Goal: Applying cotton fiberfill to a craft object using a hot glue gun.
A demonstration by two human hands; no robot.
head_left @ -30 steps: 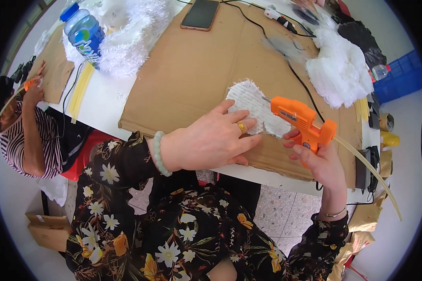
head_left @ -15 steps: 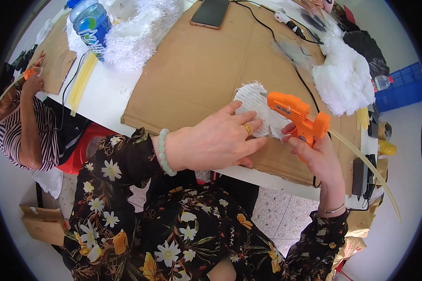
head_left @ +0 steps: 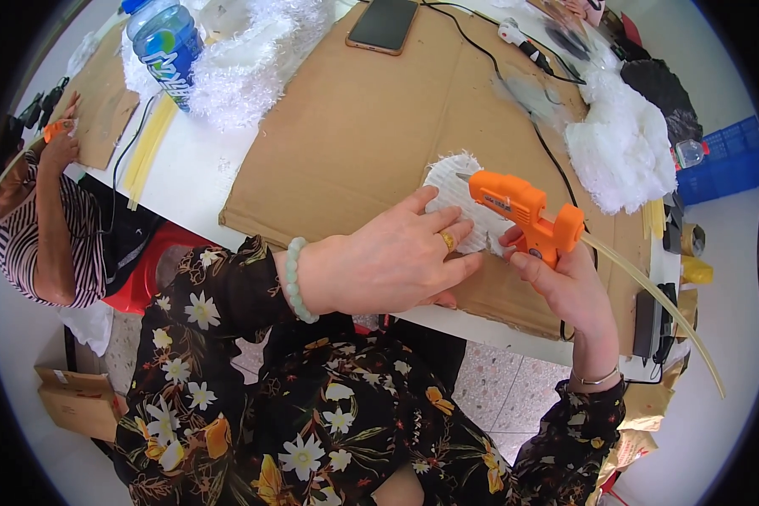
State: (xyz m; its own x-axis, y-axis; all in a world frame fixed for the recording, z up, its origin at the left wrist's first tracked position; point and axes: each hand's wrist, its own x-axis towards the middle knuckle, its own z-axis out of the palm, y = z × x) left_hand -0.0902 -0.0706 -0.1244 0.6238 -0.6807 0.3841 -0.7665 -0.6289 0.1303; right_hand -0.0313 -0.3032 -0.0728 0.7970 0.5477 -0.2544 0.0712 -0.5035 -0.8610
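My right hand (head_left: 557,278) is wrapped round an orange glue gun (head_left: 514,205), and a long pale glue stick (head_left: 649,287) trails from its back end. The gun's nozzle points left, over a white, ribbed, fabric-like piece (head_left: 464,192) with frayed edges. That piece lies on a big sheet of brown cardboard (head_left: 346,143). My left hand (head_left: 401,253) rests with fingers stretched and spread over the near left edge of the white piece; the thumb is partly hidden beneath the hand.
Fluffy white material (head_left: 620,152) lies at the right, with more of it (head_left: 249,76) at the back left beside a blue bottle (head_left: 167,55). A phone (head_left: 383,25) and a black cable (head_left: 541,139) lie on the cardboard. At far left, a person in a striped top (head_left: 46,228) works.
The glue gun has shifted left and slightly down in my right hand, so its nozzle reaches farther over the white piece. My left hand has hardly moved.
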